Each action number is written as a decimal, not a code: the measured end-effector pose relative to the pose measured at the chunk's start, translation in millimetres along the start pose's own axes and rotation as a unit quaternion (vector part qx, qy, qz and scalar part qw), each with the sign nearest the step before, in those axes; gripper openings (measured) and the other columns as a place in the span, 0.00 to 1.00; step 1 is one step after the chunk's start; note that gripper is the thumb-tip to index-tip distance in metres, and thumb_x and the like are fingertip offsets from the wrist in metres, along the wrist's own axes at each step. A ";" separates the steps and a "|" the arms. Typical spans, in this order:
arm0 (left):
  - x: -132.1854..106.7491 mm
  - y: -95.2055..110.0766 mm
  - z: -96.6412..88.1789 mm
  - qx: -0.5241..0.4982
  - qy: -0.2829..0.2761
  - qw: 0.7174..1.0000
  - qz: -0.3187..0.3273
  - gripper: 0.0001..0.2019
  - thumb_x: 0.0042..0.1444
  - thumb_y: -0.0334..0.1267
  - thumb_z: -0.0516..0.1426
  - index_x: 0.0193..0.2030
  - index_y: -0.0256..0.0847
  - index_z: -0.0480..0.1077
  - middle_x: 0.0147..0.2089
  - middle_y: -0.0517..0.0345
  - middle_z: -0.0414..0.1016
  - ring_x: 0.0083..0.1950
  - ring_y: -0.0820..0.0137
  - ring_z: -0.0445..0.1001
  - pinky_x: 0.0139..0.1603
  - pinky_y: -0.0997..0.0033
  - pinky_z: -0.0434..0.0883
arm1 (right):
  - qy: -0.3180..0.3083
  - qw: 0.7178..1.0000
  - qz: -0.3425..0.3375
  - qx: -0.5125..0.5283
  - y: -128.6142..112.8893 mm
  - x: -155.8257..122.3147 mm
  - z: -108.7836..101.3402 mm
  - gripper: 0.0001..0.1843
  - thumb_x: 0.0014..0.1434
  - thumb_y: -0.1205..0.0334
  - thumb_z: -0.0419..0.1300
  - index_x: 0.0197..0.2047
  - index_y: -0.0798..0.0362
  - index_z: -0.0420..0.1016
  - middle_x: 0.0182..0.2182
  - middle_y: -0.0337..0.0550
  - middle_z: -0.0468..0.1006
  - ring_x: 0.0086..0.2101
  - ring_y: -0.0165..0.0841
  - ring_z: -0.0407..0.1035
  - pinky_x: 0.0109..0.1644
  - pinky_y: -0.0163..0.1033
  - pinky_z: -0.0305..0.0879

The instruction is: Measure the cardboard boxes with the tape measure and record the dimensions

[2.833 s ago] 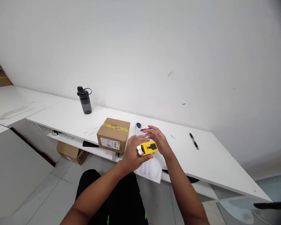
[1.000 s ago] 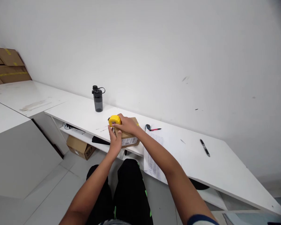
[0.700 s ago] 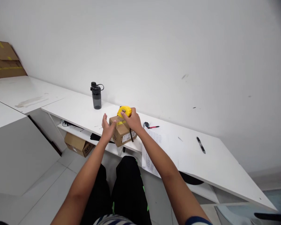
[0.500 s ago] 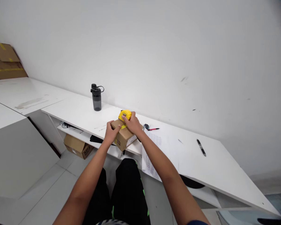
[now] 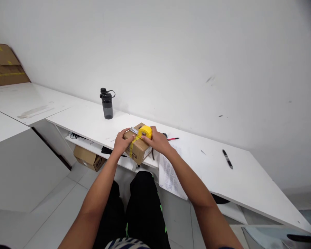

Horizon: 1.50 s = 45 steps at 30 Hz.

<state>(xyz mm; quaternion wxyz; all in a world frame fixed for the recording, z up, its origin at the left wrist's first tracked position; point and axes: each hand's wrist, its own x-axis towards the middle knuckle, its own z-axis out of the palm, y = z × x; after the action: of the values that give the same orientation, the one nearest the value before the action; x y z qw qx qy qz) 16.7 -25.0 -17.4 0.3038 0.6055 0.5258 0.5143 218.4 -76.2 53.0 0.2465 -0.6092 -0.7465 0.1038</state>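
A small brown cardboard box [image 5: 138,150] with yellow tape sits at the front edge of the white desk. On its top lies a yellow tape measure [image 5: 145,132], its short blade [image 5: 133,130] pulled out to the left across the box. My right hand [image 5: 158,140] grips the tape measure's case from the right, thumb in front. My left hand [image 5: 122,141] is closed at the box's left side, its fingers at the blade's end and its thumb on the box top. Whether it pinches the blade or only the box is hard to see.
A dark water bottle [image 5: 107,105] stands behind to the left. Right of the box lie a red pen [image 5: 173,138], printed papers [image 5: 172,173] and a black marker [image 5: 227,159]. An open carton [image 5: 89,158] is below the desk; more cartons [image 5: 6,74] are stacked far left.
The blade now shows, drawn out over the box top. My right hand has moved the tape measure rightward and slightly down. The box has turned a little, and the view has shifted slightly.
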 end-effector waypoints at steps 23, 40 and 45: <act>3.4 6.8 -1.3 -0.046 -0.014 0.999 -0.019 0.26 0.46 0.44 0.63 0.53 0.39 0.72 0.50 0.49 0.75 0.51 0.60 0.72 0.53 0.60 0.69 | 0.018 0.998 -0.034 -0.048 -29.9 35.4 15.3 0.27 0.61 0.37 0.52 0.51 0.51 0.62 0.40 0.49 0.80 0.35 0.41 0.73 0.33 0.37 0.57; 66.7 22.3 -6.0 -0.089 -0.102 0.989 -0.054 0.40 0.43 0.42 0.67 0.63 0.38 0.59 0.46 0.49 0.74 0.49 0.61 0.74 0.53 0.58 0.71 | 0.153 0.925 0.022 0.346 37.8 -42.8 22.8 0.33 0.55 0.42 0.63 0.58 0.47 0.57 0.40 0.41 0.76 0.37 0.36 0.72 0.38 0.40 0.68; 21.9 65.5 -0.9 0.065 0.074 0.983 0.154 0.23 0.57 0.46 0.58 0.58 0.44 0.65 0.57 0.49 0.71 0.62 0.60 0.67 0.66 0.54 0.60 | 0.111 0.864 0.023 0.490 48.8 -68.0 32.9 0.34 0.54 0.46 0.66 0.57 0.45 0.55 0.39 0.38 0.74 0.30 0.29 0.69 0.32 0.37 0.69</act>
<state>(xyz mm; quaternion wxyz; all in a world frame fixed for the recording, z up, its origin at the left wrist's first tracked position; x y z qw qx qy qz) 35.3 -21.5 49.1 0.1412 0.6581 0.4795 0.5631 253.4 -125.2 -13.8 0.5917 -0.4345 -0.5531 0.3938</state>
